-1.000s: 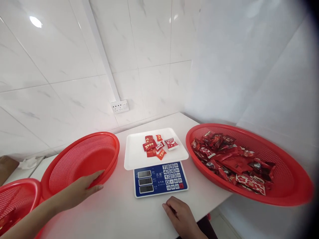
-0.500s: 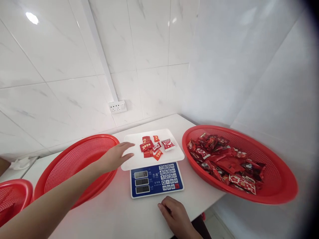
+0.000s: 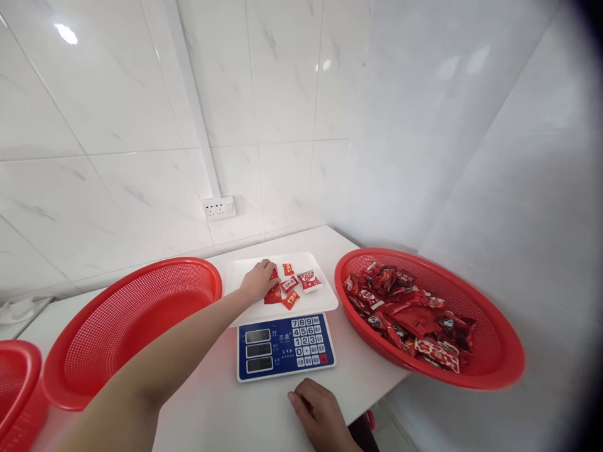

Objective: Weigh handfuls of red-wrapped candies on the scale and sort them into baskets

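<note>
My left hand (image 3: pixel 260 280) reaches over the white pan (image 3: pixel 242 307) of a digital weighing scale (image 3: pixel 286 346). Its fingers are bent down onto red wrapped sweets (image 3: pixel 272 295), partly hiding them. Just right of the fingertips lie a small red-and-white wrapped sweet (image 3: pixel 289 284), two small orange-red ones (image 3: pixel 291 300) and a larger red-and-white packet (image 3: pixel 309 280). Curled into a loose fist, my right hand (image 3: pixel 321 414) rests near the table's front edge, below the scale's keypad; nothing shows in it.
A deep red plastic basket (image 3: pixel 214 282) stands left of the scale, with part of another red basket (image 3: pixel 32 370) at the far left. On the right, a red basket (image 3: pixel 506 370) holds a heap of red wrapped sweets (image 3: pixel 419 314). A tiled wall with a socket (image 3: pixel 219 208) rises behind.
My left hand has moved right, from the pan's left edge onto the red sweets, and its fingers have closed down. My right hand stays curled by the scale. The view has shifted slightly.
</note>
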`<state>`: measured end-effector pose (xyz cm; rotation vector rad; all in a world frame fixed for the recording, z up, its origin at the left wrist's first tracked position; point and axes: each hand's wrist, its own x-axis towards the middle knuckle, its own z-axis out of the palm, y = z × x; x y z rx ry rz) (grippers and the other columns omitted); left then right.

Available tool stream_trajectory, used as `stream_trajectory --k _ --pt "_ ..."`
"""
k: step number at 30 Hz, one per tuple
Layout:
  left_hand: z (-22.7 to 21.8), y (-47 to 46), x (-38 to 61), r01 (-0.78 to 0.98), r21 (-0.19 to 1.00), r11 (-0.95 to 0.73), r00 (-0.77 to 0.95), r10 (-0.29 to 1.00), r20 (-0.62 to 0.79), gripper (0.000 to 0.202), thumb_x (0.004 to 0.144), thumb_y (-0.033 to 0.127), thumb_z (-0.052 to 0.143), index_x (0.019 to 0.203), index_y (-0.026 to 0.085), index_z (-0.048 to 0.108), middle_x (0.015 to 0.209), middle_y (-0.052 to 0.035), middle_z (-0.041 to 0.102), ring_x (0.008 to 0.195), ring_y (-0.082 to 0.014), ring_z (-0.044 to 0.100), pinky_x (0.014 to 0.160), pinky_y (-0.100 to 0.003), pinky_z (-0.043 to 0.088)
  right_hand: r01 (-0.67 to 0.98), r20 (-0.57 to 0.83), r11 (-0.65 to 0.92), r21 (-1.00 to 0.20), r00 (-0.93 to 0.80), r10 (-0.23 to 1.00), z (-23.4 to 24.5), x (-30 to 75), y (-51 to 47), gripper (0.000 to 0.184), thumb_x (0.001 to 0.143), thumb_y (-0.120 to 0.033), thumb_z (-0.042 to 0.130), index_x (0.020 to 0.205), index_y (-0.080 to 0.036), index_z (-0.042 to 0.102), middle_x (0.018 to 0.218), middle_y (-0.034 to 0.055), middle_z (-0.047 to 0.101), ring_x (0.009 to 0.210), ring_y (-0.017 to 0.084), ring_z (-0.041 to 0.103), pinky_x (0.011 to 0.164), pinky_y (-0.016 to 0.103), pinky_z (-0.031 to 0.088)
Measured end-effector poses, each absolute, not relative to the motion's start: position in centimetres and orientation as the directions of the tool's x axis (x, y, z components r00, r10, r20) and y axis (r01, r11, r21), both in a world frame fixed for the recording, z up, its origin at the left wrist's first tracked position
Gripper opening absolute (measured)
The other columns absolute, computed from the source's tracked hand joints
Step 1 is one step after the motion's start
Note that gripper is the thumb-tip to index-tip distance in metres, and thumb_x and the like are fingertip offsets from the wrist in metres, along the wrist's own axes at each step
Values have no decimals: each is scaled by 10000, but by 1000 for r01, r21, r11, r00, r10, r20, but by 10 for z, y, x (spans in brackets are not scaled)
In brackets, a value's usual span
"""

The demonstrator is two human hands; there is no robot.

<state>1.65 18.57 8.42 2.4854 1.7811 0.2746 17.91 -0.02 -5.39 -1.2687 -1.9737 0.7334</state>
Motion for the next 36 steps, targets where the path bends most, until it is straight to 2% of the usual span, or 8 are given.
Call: stream_trajectory --k 6,9,12,14,18,21,27,36 --pt "112 162 -7 958 133 -254 232 959 163 202 905 336 311 1022 258 456 1035 -12 618 892 -184 589 649 -275 428 555 255 380 -740 -292 922 -58 179 -1 338 891 -364 380 607 -194 449 617 11 547 563 124 509 531 221 351" --pt "135 153 -50 987 95 -129 110 978 179 241 898 328 275 1050 253 446 1043 -37 622 827 -220 598 584 -298 419 551 273 398 -734 -297 915 -59 179 0 333 893 -360 380 613 -195 456 616 9 544 562 122 509 533 219 355" --pt "146 144 -92 1000 26 -6 2 988 155 268 874 290 279 973 194 509 856 -79 648 695 -247 591 562 -333 419 547 270 401 -735 -306 913 -59 179 1 327 892 -354 387 618 -194 464 619 8 548 567 122 515 538 218 359" --pt "145 140 -107 999 -30 19 -15 989 150 275 859 289 316 898 161 556 811 -108 639 761 -277 586 662 -388 430 548 264 399 -736 -310 913 -58 179 1 325 891 -356 392 620 -193 466 620 7 551 567 122 516 537 217 357" --pt "132 143 -91 996 -67 -59 68 986 155 313 870 343 342 999 172 570 1060 -118 605 1036 -284 507 851 -397 384 552 259 397 -733 -314 913 -57 179 1 328 890 -362 394 618 -193 466 621 6 550 569 123 514 537 218 356" --pt "120 156 -50 991 -30 -127 130 983 131 369 887 417 317 1123 209 510 1105 -90 598 1054 -255 505 823 -360 411 560 269 399 -726 -303 914 -57 178 0 333 891 -359 389 612 -193 464 614 5 544 561 121 509 532 217 353" --pt "96 184 19 988 61 -141 136 988 77 486 824 523 451 1151 165 487 1019 -110 602 974 -265 553 800 -421 439 572 281 386 -724 -267 922 -56 177 1 319 884 -342 401 610 -192 469 606 4 545 549 118 505 518 212 346" --pt "104 169 8 972 172 -159 131 978 164 546 812 87 436 1312 236 276 1201 -78 450 882 -147 590 755 -250 481 559 288 400 -726 -281 916 -56 178 0 316 884 -330 405 610 -190 479 608 2 544 563 118 506 536 216 346"
